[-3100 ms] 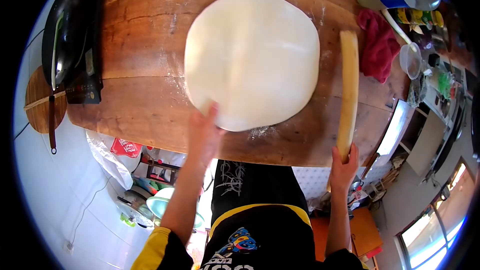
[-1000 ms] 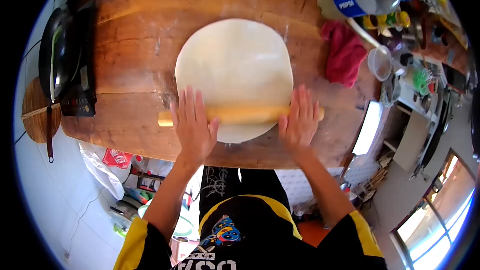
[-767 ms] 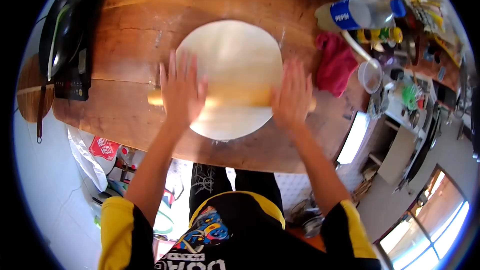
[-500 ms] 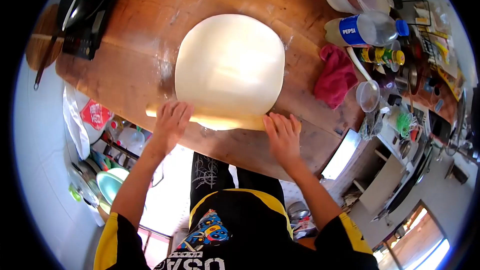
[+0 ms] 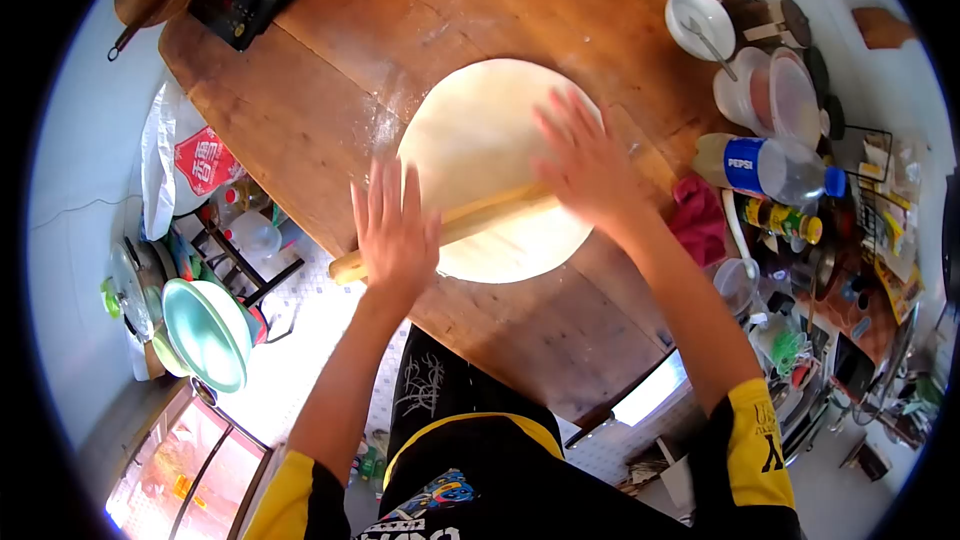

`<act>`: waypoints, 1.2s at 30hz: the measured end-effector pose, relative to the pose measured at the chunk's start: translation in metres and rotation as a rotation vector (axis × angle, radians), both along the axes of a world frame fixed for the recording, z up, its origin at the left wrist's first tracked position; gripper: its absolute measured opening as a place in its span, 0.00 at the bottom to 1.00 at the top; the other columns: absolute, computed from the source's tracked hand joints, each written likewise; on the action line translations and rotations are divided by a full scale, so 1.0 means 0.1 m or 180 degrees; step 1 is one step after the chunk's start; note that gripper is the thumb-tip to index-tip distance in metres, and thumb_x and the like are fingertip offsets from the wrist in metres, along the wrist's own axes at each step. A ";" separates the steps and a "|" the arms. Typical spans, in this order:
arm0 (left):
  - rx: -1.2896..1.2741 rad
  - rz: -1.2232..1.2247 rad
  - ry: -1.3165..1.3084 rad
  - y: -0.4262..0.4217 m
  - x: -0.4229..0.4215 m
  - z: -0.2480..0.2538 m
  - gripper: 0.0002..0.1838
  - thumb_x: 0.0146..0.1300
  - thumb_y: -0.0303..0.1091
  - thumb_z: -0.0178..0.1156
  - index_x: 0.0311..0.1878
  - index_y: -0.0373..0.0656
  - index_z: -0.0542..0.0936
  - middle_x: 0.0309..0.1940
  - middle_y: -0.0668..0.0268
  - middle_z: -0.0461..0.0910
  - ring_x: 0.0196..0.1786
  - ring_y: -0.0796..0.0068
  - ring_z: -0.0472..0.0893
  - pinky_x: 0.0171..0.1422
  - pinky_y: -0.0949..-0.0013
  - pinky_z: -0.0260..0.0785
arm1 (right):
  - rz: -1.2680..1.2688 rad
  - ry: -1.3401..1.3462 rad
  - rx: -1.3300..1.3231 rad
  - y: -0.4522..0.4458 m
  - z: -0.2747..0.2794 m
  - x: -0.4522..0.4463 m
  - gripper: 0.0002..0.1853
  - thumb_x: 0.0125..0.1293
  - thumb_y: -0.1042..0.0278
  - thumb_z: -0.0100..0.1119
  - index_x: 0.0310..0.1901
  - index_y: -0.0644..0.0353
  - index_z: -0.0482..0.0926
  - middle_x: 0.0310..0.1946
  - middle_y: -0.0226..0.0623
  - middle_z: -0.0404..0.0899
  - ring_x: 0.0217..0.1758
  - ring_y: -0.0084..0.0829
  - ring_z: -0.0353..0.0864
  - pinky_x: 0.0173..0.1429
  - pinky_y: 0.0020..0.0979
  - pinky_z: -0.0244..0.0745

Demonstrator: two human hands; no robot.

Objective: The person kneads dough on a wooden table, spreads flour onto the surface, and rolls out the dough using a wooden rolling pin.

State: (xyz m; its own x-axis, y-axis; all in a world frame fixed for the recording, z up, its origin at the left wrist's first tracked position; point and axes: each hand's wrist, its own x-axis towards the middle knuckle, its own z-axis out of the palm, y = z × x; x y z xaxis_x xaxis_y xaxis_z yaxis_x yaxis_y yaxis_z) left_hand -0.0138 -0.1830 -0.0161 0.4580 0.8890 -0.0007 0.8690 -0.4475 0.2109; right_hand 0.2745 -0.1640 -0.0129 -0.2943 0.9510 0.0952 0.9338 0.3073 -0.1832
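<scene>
A wide, thin round sheet of dough (image 5: 470,130) lies on the wooden table. Slanting across its nearer half is a wooden rolling pin (image 5: 490,215), its left end sticking out past the dough. My left hand (image 5: 393,235) rests palm down over the pin near that end, fingers straight and pointing away from me. Over the other part of the pin lies my right hand (image 5: 590,170), fingers spread and somewhat smeared by motion, hiding the pin beneath it. Neither hand is wrapped round the pin.
Flour dusts the wooden tabletop (image 5: 300,110). Along the right stand a Pepsi bottle (image 5: 770,168), a red cloth (image 5: 698,222) and a white bowl with a spoon (image 5: 697,15). A black cooker (image 5: 240,10) sits at the far left corner.
The rolling pin has gone from the dough's near edge farther onto it and now slants. My fingers, earlier curled over the pin, are stretched out. The head view has turned.
</scene>
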 end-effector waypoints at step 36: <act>-0.0068 -0.1701 -0.0221 -0.19 -0.43 -0.08 0.33 0.57 0.31 0.62 0.68 0.33 0.70 0.51 0.53 0.75 0.53 0.51 0.75 0.60 0.54 0.70 | 0.0157 0.0076 0.0105 -1.39 0.13 0.10 0.27 0.60 0.66 0.67 0.61 0.60 0.74 0.53 0.38 0.76 0.59 0.41 0.74 0.70 0.52 0.66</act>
State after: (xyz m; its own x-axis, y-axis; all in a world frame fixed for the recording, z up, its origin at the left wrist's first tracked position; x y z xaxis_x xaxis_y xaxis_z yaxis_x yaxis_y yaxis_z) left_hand -0.0564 -0.2024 -0.0236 0.8462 0.5320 0.0302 0.5049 -0.8186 0.2737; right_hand 0.2843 -0.3031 0.0003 -0.3381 0.9316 0.1337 0.9128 0.3592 -0.1943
